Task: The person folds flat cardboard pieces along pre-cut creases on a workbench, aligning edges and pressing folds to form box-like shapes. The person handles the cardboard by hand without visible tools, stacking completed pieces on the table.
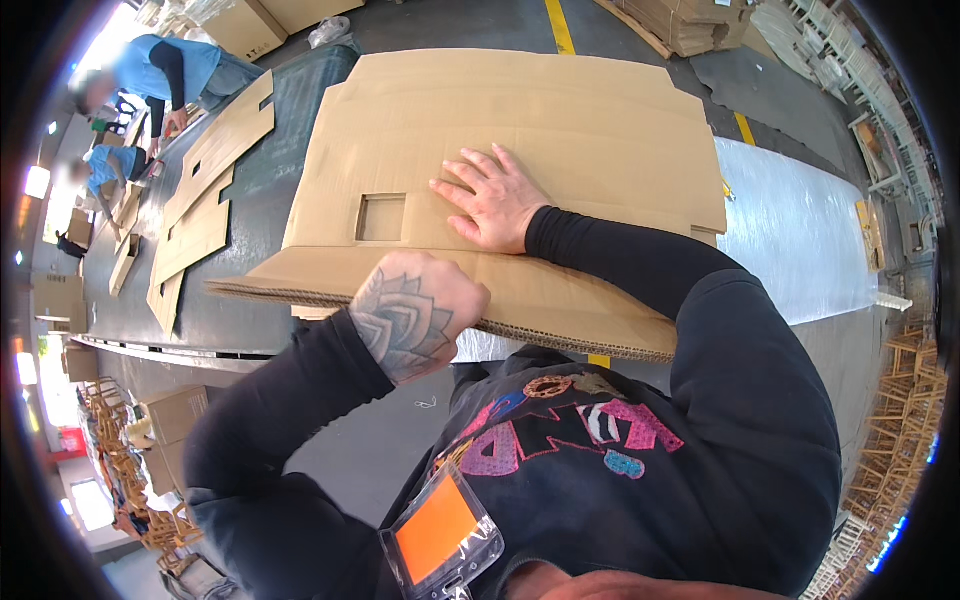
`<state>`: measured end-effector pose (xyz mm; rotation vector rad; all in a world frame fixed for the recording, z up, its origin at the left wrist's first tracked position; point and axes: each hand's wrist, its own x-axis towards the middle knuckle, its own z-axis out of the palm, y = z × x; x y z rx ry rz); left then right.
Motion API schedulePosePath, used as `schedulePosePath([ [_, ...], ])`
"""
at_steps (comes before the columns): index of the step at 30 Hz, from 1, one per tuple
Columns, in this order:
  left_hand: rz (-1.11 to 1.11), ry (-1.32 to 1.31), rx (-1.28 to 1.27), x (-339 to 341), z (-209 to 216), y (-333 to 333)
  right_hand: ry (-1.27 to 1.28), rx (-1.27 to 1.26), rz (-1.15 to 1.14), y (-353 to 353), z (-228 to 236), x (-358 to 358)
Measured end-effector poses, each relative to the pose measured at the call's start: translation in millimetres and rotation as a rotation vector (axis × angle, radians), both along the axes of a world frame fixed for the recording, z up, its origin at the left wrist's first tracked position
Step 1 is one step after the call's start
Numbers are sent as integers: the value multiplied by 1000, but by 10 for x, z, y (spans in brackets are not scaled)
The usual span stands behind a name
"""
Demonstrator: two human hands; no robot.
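Observation:
In front of me lies a large brown cardboard sheet [590, 140] with notched corners and a small square cutout. Its near flap is bent up along a crease and shows a thick corrugated edge. My left hand [425, 310], tattooed on the back, is closed at that near edge; its fingertips curl out of sight. On the upper face, right of the cutout, my right hand [495, 200] presses flat with fingers spread. More cardboard shows beneath the sheet at its right side.
A dark conveyor belt [285, 120] runs to the left, carrying cut cardboard pieces [200, 230]. Two people in blue shirts work along it. To the right stands a surface wrapped in clear film [790, 230]. Folded cardboard [690, 25] is stacked at the far right.

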<state>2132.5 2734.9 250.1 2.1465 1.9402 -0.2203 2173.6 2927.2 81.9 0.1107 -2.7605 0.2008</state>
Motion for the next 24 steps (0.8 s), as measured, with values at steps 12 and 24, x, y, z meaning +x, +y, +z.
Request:
schedulePosePath([
  [12,70,-42,115,798,17,-655,-230,-177,84,132,321,-75],
  [24,22,23,128,1029,-786,-733,-456,-157,-276,761,469,-466],
])
